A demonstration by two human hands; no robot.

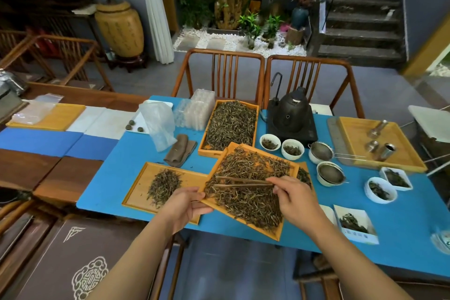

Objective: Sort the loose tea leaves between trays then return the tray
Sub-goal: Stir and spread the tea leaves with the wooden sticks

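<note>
The blue table (136, 178) stretched away beyond my fingers, with two wooden chairs (265, 73) at its far edge. On it, straight ahead of my fingertips, sat the far tray (256, 114), heaped with tea, and a black kettle (292, 112) stood to the right of that.

The tilted tray (287, 232) lay between my two hands, raised at an angle and covered with loose tea leaves (246, 197). My left hand (183, 204) gripped its left edge, thumb curled over the rim and fingers underneath. Just past that thumb, to the left, the flat tray (138, 192) rested on the table, carrying a small pile of sorted leaves (164, 185).

My right hand (295, 198) hovered over the tilted tray's right side, fingers bent and pinching the wooden tweezers (241, 182), whose two long arms reached leftward across the leaves, slightly apart. To the right of those fingers stood small white bowls (293, 149) holding tea, and two with metal strainers (331, 173).
</note>
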